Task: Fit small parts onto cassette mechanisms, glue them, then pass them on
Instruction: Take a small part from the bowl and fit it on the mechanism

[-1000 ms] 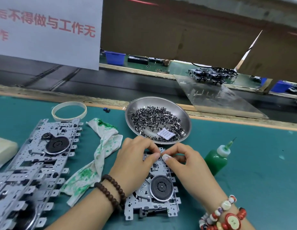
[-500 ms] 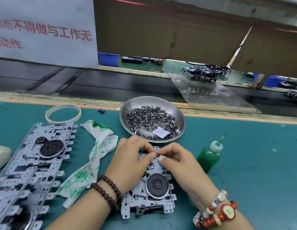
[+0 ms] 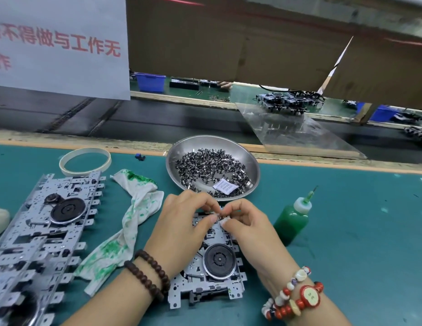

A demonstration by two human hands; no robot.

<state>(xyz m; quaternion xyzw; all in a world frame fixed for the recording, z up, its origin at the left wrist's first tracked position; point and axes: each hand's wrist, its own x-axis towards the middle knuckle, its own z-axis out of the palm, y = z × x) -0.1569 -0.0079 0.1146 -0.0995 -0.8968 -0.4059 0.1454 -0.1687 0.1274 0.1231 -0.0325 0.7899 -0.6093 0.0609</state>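
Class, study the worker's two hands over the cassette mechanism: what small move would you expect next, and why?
Probably pressing the small part down into place. Both the left hand and the right hand pinch at one spot on the far edge of the cassette mechanism, fingertips meeting. The green glue bottle stands untouched beside it, so gluing likely follows.

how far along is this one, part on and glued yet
Done: the mechanism lies in front of the person. In hand: left hand and right hand pinch something small at its top edge. Left: gluing, the green glue bottle stands untouched, then passing it on.
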